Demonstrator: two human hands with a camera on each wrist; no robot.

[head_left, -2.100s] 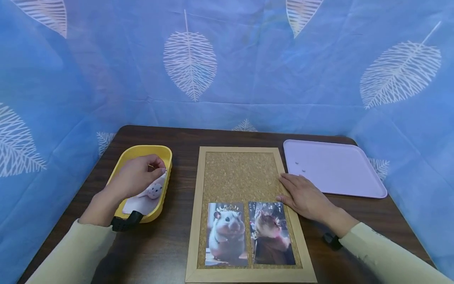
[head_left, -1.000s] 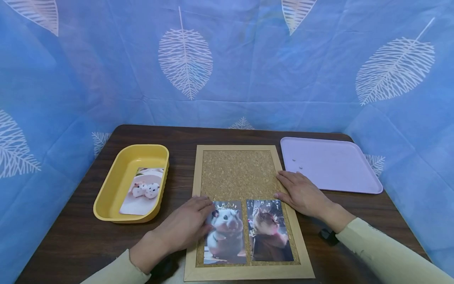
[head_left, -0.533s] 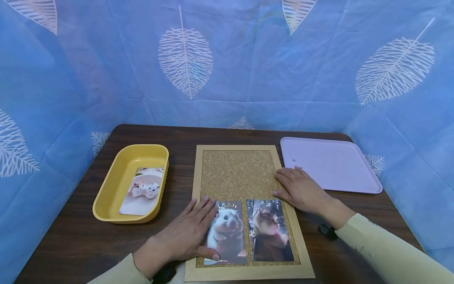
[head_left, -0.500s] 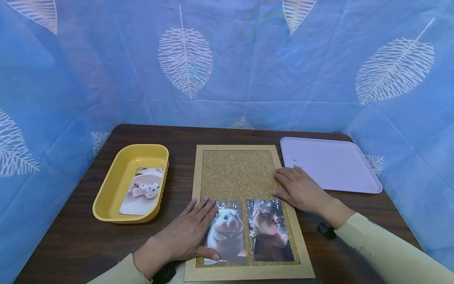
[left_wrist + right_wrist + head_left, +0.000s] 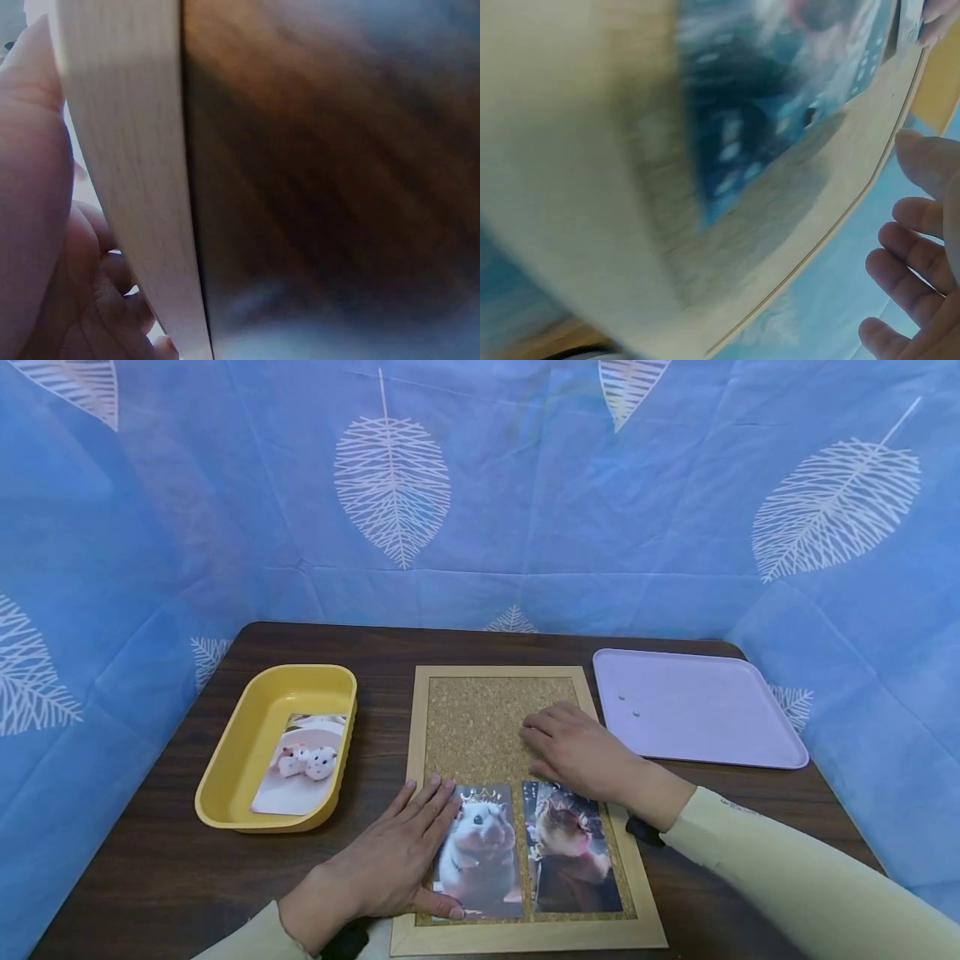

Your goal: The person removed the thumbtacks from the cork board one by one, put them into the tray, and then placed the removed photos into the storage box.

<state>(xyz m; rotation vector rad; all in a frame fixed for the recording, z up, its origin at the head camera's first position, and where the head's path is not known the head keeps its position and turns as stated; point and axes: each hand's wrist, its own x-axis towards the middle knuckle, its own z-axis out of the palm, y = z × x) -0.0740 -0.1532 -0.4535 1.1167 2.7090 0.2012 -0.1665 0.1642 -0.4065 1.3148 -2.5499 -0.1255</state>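
Observation:
A wood-framed corkboard (image 5: 480, 727) lies on the dark table with two photos side by side on its lower half. One photo (image 5: 483, 864) shows a white hamster with a crown; the other photo (image 5: 573, 872) shows a brown animal against a dark background. My left hand (image 5: 386, 860) rests with spread fingers over the frame's left side and the hamster photo's left edge. In the left wrist view, the pale frame (image 5: 127, 150) runs alongside the palm. Over the cork, just above the right photo, hovers my right hand (image 5: 577, 752); its fingers (image 5: 904, 285) are loosely bent, holding nothing.
At left stands a yellow tray (image 5: 232, 768) with a photo of two white hamsters (image 5: 300, 768) inside. A lilac tray (image 5: 712, 714) lies at the back right, carrying small metallic bits (image 5: 637, 713). A blue leaf-patterned cloth (image 5: 510, 510) hangs behind the table.
My left hand has come from the yellow tray to the board's left side and spread its fingers. My right hand has left the frame's right side and moved left over the cork.

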